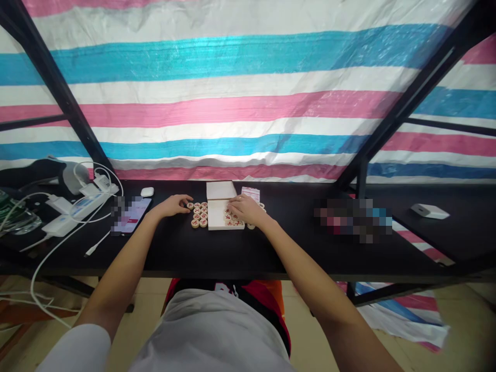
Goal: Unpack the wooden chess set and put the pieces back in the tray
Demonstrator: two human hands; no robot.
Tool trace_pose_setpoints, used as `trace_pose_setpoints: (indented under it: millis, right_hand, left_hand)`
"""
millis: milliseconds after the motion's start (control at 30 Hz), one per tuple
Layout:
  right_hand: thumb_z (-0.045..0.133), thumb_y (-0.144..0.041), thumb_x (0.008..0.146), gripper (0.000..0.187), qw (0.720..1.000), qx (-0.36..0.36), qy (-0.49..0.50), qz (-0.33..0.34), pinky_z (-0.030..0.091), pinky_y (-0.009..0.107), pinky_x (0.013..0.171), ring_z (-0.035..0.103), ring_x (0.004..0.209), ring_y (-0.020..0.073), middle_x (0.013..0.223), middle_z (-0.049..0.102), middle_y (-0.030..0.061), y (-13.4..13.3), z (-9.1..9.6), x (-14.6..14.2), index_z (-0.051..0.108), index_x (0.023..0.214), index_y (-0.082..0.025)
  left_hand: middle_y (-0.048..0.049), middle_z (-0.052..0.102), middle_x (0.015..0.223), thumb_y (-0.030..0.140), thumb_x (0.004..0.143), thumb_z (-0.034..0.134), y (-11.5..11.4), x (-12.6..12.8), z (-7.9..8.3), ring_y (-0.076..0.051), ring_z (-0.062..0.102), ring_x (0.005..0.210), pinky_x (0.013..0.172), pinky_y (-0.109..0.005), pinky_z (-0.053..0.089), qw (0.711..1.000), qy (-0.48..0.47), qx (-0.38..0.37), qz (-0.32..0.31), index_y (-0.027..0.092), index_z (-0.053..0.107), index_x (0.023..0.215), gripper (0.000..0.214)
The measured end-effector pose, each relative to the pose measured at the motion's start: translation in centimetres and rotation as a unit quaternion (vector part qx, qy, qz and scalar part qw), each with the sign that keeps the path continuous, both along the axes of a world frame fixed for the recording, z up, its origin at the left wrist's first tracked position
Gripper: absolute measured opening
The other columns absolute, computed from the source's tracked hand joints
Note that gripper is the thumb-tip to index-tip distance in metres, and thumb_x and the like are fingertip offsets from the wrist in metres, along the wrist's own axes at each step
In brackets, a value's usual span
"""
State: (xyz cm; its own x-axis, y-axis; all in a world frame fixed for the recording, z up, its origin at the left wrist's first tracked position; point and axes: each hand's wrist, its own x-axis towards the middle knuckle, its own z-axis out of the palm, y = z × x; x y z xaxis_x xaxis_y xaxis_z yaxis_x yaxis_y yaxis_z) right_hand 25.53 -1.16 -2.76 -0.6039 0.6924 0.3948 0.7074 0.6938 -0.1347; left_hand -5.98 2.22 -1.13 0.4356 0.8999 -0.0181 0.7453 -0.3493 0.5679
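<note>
Round pieces (197, 211) are sitting in rows just left of an open white box (216, 212)

Left hand (172, 205) is curving half open at the rows' outer edge, fingertips meeting the far-left piece (190, 206), perhaps to keep things aligned; whether it is gripping, I cannot tell. Right hand (248, 209) is reaching over the box's right side, bent fingers covering boxed pieces (233, 222), any hold hidden; the lid (220, 190) is lying behind, probably for easy access

The right hand (246, 209) is partly hiding some pieces (233, 223); blurring is masking a thing (354, 219) at right and part of the left phone (135, 217).
</note>
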Motion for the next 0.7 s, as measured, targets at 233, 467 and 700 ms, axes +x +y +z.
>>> trace_pose_setpoints:
  millis: [233,467,700]
  right_hand:
    - [0.047,-0.007,0.083,0.037,0.998,-0.043,-0.013,-0.037,0.039,0.033,0.091,0.054,0.101,0.0210,0.109,0.067,0.0072,1.1,-1.0,0.3,0.067,0.110,-0.021]
    - [0.045,-0.027,0.091,0.027,0.998,-0.031,-0.024,-0.042,0.037,0.032,0.089,0.057,0.092,0.0204,0.095,0.068,0.0106,1.1,-0.3,-0.3,0.070,0.097,-0.017]
    - [0.052,-0.029,0.087,0.023,0.995,-0.043,-0.031,-0.084,0.038,0.030,0.078,0.057,0.087,0.0218,0.089,0.069,0.0089,1.5,0.0,-0.6,0.067,0.100,-0.017]
  left_hand:
    - [-0.0053,0.066,0.092,0.045,0.061,0.068,0.0,0.2,0.1,-0.019,0.059,0.080,0.074,-0.029,0.046,1.000,0.013,0.009,0.009,0.018,0.063,0.112,0.058]
    - [-0.0050,0.065,0.090,0.045,0.063,0.067,-0.1,0.2,0.1,-0.019,0.059,0.078,0.072,-0.029,0.046,1.000,0.007,0.012,-0.003,0.017,0.063,0.113,0.057]
    - [-0.0061,0.066,0.092,0.053,0.069,0.062,-0.3,0.5,0.0,-0.019,0.059,0.078,0.072,-0.029,0.046,1.000,0.012,0.023,0.000,0.016,0.062,0.114,0.058]
